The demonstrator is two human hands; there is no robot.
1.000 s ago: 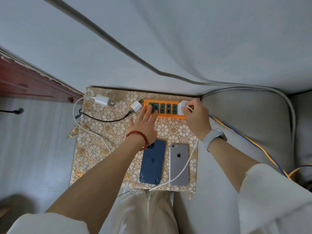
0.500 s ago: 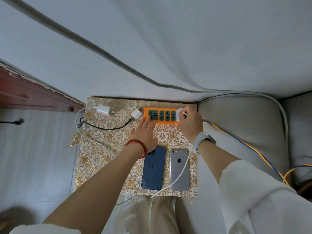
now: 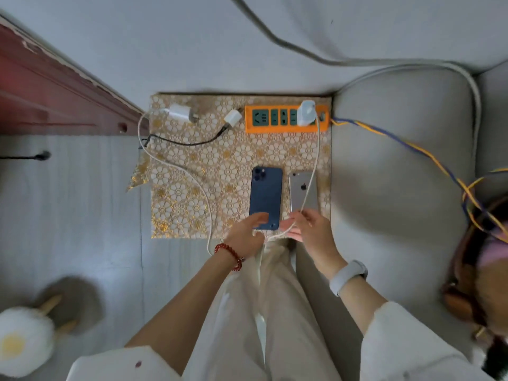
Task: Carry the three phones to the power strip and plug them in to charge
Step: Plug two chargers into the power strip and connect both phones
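Phones lie side by side on a patterned mat [image 3: 192, 188], long axes pointing at the orange power strip [image 3: 286, 127] at its far edge. The silver phone [image 3: 302, 193], the one farther from the strip's free sockets, lies just beyond the right hand [image 3: 308, 226], which pinches a white cable [image 3: 316, 160] from the plugged-in charger [image 3: 306, 112]. The left hand [image 3: 247, 232], fingers loose, touches the blue phone [image 3: 265, 196]. No third phone is visible.

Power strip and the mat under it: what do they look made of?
Power strip: apparently moulded plastic, an orange shell with dark green socket faces, matte, showing no sharp glints. Mat: looks like thin vinyl or foil-printed sheet; white flower pattern with shiny gold patches, and its left corner is creased and lifted, so it is flexible.
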